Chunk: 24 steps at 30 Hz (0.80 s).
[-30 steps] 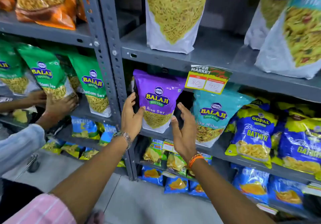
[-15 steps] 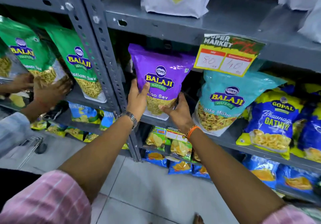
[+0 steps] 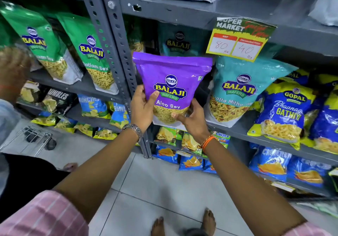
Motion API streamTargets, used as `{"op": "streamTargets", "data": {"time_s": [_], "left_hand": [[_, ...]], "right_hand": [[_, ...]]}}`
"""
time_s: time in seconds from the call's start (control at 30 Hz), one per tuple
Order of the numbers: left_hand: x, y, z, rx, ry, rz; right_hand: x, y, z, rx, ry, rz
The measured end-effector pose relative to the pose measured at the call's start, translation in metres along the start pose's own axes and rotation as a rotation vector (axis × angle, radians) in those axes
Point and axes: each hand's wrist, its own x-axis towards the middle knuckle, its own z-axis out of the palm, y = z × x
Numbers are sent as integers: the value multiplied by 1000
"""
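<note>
The left hand [image 3: 142, 107] and right hand [image 3: 192, 120] curl fingers round the upright purple bag's [image 3: 172, 82] bottom corners, maybe off the shelf [image 3: 237, 129].

grey metal shelving [image 3: 182, 10], pale tiled floor [image 3: 155, 190]

we record one purple aloo sev pouch [image 3: 172, 82], one left hand [image 3: 141, 107], one right hand [image 3: 193, 122], two green balaji pouches [image 3: 39, 39] in full view, two teal balaji pouches [image 3: 236, 89], at least two blue gopal bags [image 3: 281, 111] (others cut off at the edge), one price tag [image 3: 239, 39], two bare feet [image 3: 158, 224] and one wire trolley [image 3: 34, 138].
</note>
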Motion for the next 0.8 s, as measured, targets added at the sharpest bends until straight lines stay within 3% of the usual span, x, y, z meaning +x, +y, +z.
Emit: {"op": "streamTargets", "data": {"time_s": [0.37, 0.8], "left_hand": [[-67, 48, -44, 12, -1, 141], [-80, 226, -29, -100, 22, 541]], "right_hand": [[-88, -51, -17, 5, -22, 12], [-126, -226, -92, 121, 67, -249]]}}
